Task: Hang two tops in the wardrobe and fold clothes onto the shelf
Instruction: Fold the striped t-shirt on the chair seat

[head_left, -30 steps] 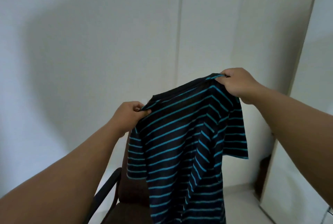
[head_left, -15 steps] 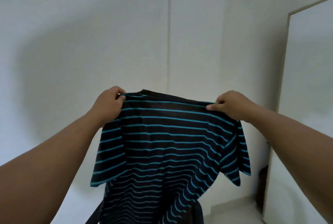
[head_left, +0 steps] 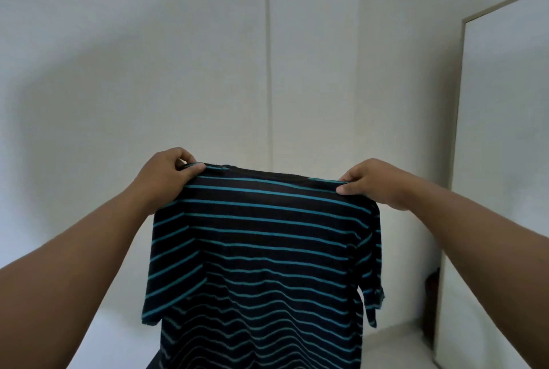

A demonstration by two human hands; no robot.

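A black T-shirt with thin teal stripes (head_left: pixel 261 249) hangs spread out in front of me, held up by its shoulders. My left hand (head_left: pixel 169 175) pinches the left shoulder seam and my right hand (head_left: pixel 377 183) pinches the right one. The top edge is stretched nearly level between them. Both short sleeves droop at the sides, and the body of the shirt falls past the bottom of the view. No hanger, wardrobe rail or shelf is in sight.
White wall panels (head_left: pixel 208 56) with a vertical seam stand straight ahead. A tall framed white panel (head_left: pixel 505 145) leans at the right. Something dark (head_left: pixel 430 288) sits in the gap behind it, low down. A pale floor strip (head_left: pixel 398 342) shows at the lower right.
The shirt went from slanted, with my right hand higher, to level and spread flat. Both hands moved apart and the view swung left, hiding the dark chair behind the shirt.
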